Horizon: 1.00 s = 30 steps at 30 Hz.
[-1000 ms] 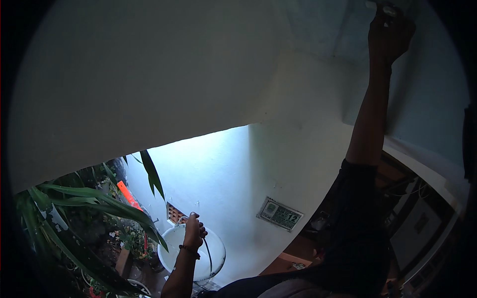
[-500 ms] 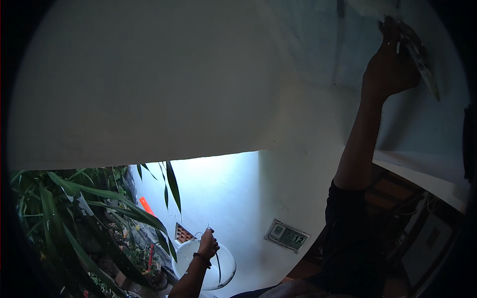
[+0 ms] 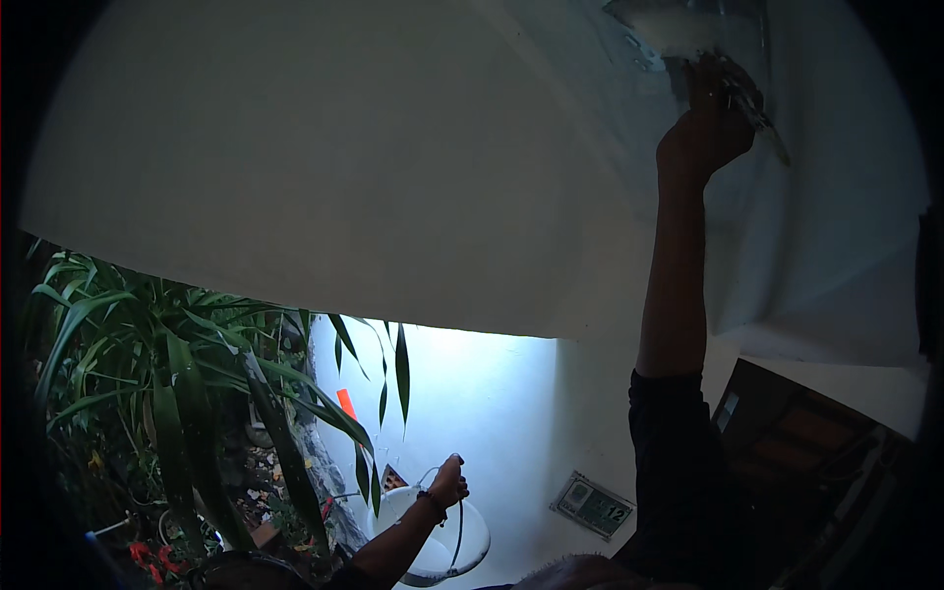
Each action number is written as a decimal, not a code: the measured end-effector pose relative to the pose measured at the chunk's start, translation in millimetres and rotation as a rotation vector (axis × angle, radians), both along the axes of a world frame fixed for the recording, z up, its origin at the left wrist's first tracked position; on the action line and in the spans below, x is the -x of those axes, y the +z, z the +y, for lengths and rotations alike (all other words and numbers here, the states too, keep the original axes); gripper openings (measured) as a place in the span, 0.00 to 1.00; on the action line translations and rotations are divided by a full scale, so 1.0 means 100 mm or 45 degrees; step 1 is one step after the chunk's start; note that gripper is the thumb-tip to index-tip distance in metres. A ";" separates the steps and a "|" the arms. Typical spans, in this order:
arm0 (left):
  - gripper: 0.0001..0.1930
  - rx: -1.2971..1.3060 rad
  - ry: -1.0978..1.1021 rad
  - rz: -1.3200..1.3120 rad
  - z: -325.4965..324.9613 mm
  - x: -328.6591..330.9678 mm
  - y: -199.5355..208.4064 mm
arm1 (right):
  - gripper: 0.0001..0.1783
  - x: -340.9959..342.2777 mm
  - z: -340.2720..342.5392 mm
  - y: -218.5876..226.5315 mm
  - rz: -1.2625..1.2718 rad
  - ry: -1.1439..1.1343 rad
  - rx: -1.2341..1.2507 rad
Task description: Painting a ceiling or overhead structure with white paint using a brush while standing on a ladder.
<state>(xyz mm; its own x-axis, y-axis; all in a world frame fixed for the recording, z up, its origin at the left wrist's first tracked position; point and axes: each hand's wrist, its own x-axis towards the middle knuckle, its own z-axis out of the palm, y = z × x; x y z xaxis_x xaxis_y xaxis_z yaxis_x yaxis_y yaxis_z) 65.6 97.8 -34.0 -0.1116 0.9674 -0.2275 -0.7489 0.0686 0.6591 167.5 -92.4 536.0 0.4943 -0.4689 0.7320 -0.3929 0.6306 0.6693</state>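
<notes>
High at the upper right, my right hand (image 3: 703,143) is closed around a paint-smeared paintbrush (image 3: 775,143), its handle end sticking out below the fingers. The brush's head is up against the pale overhead surface (image 3: 393,147), beside a wet-looking whitish patch (image 3: 678,34); dim light blurs exactly where the bristles end. Low in the picture, my left hand (image 3: 449,484), with a dark bracelet at the wrist, grips the wire handle of a white bucket (image 3: 474,539). The bucket hangs in front of the white wall, and its contents cannot be made out.
Long-leaved plants (image 3: 177,354) crowd the lower left, some leaves hanging near the bucket. A green and white plate (image 3: 593,506) is fixed on the white wall (image 3: 511,423). Behind my right arm lies a dark opening with brown wooden panels (image 3: 796,433).
My right hand with the paintbrush has moved left and slightly lower in the picture. The whole view has shifted, showing more plants; my left hand still holds the bucket.
</notes>
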 end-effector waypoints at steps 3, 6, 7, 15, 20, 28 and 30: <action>0.15 0.007 0.004 -0.014 -0.06 0.03 0.12 | 0.10 -0.05 0.36 0.13 -0.028 0.003 0.101; 0.15 -0.063 0.026 -0.006 -0.10 0.07 0.17 | 0.12 -0.10 0.54 0.04 -0.048 0.082 0.253; 0.15 -0.070 0.011 0.003 -0.11 0.06 0.19 | 0.12 -0.16 0.59 0.03 -0.041 0.094 0.242; 0.15 -0.062 -0.002 0.037 -0.08 0.08 0.13 | 0.12 -0.51 1.16 -0.01 0.088 0.147 0.523; 0.16 -0.065 -0.072 0.052 -0.03 0.05 0.04 | 0.07 -0.66 1.30 -0.12 0.908 -0.936 0.506; 0.17 0.018 -0.118 0.047 0.08 0.04 -0.17 | 0.08 -0.06 0.51 -0.14 0.817 -1.357 0.363; 0.16 0.035 -0.211 -0.004 0.12 0.02 -0.21 | 0.08 -0.03 0.34 -0.11 1.498 -1.823 -0.050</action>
<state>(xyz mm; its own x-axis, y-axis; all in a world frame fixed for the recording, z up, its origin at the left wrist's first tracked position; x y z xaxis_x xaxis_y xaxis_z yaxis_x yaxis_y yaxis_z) 63.6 109.3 -54.7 0.0499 0.9659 -0.2540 -0.7278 0.2093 0.6531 170.3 -58.6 524.5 -0.0627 -0.9429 0.3270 0.9819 0.0003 0.1892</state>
